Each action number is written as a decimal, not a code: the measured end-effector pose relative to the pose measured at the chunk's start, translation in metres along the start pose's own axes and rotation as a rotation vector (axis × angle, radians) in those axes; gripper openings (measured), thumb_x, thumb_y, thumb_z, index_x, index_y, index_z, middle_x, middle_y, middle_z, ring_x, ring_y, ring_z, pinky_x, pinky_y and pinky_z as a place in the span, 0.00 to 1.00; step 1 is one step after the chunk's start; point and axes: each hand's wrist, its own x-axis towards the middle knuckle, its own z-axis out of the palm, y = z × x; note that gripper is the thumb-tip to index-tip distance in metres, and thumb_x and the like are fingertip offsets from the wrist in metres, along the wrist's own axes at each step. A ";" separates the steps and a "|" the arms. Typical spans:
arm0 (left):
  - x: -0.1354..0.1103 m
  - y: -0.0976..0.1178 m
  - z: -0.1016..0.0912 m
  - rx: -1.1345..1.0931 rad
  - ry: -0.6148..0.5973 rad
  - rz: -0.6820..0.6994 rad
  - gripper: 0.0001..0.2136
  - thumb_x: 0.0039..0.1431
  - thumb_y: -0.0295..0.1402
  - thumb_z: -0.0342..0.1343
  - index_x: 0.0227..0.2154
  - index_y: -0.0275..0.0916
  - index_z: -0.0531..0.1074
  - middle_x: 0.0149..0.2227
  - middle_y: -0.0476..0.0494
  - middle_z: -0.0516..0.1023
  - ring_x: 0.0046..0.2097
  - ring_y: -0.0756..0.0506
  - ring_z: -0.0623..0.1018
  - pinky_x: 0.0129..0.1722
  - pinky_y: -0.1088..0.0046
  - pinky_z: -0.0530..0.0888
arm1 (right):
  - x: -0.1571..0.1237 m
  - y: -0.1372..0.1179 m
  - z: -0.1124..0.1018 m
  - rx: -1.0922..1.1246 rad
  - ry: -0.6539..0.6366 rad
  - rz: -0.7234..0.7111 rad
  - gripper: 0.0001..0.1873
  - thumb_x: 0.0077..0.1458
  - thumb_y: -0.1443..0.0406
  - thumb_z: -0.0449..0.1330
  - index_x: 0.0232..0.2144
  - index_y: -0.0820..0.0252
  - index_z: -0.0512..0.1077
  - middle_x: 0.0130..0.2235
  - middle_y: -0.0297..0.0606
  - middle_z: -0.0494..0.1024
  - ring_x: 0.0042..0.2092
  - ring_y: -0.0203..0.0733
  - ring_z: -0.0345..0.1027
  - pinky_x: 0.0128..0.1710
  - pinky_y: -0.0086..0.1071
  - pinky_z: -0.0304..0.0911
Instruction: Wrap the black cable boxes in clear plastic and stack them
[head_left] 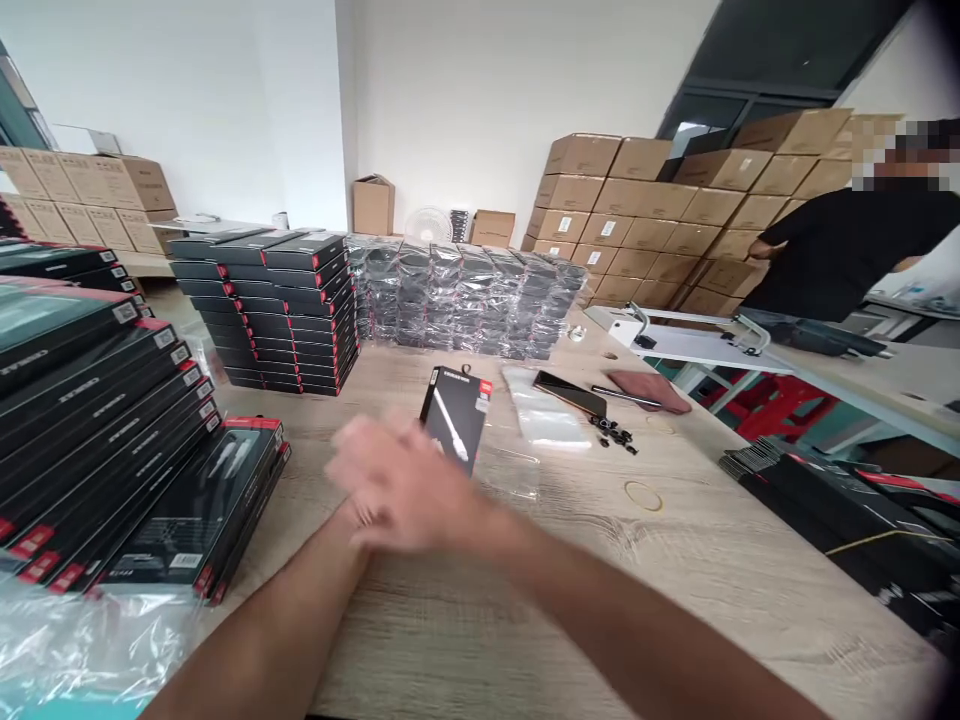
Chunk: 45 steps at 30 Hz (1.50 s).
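My two hands meet over the middle of the wooden table (675, 560). My right hand (409, 485) lies across the front, smeared by motion, so its fingers do not read. My left hand (362, 513) is almost wholly hidden behind it. A black retail box (455, 412) with a white cable pictured on it rises tilted from behind the hands, apparently held by the left one. Clear plastic sleeves (544, 415) lie just right of the box.
Stacks of black boxes (112, 420) fill the left, with more (285, 310) and wrapped bundles (465, 295) behind. A phone (570, 393), a pen, small black parts (615, 435) and a rubber band (643, 495) lie to the right. A person in black (840, 250) stands by cardboard cartons (637, 220).
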 end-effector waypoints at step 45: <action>0.016 -0.025 0.016 0.469 -0.135 0.387 0.10 0.45 0.24 0.62 0.32 0.40 0.80 0.54 0.42 0.70 0.58 0.39 0.66 0.57 0.68 0.60 | -0.141 0.089 0.035 1.029 0.373 1.200 0.15 0.44 0.55 0.64 0.31 0.60 0.74 0.30 0.34 0.78 0.31 0.37 0.68 0.34 0.32 0.64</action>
